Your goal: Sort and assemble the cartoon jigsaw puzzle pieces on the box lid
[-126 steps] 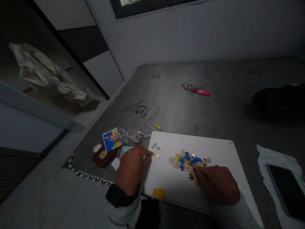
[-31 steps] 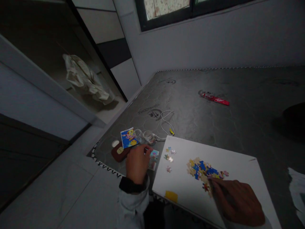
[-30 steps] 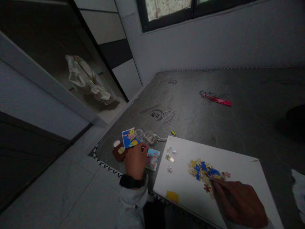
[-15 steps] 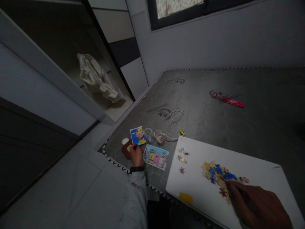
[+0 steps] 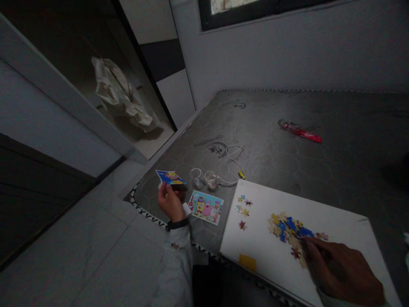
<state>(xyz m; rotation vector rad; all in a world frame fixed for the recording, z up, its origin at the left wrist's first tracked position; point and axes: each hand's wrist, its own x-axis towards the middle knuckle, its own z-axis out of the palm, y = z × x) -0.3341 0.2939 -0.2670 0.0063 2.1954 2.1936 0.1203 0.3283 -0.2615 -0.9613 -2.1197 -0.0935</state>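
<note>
We have before us a wide grey surface (image 5: 262, 162) edged in black-and-white piping; its crescent logo (image 5: 217, 149) carries two dark characters, but the curved lettering beside it is too faint for us to read. On its near part lies a white board (image 5: 277, 266), with a yellow patch (image 5: 247, 262) at its near edge.

Our right hand (image 5: 347, 268) reaches in low over the board, knuckles up, thumb and forefinger drawn close at the near right edge of the puzzle pile (image 5: 287, 230); we cannot tell whether they pinch a piece. Our left hand (image 5: 171, 204), a black band at its wrist, is out beyond the board's left side, pinching the near edge of a blue picture card (image 5: 171, 177) between thumb and fingers and holding it tilted.

A light-blue picture card (image 5: 206, 207) lies flat between that hand and the board. Behind it stand two clear cups (image 5: 211, 182). Smallest, a few loose puzzle pieces (image 5: 246, 212) sit along the board's left side, apart from the pile and between our hands.
</note>
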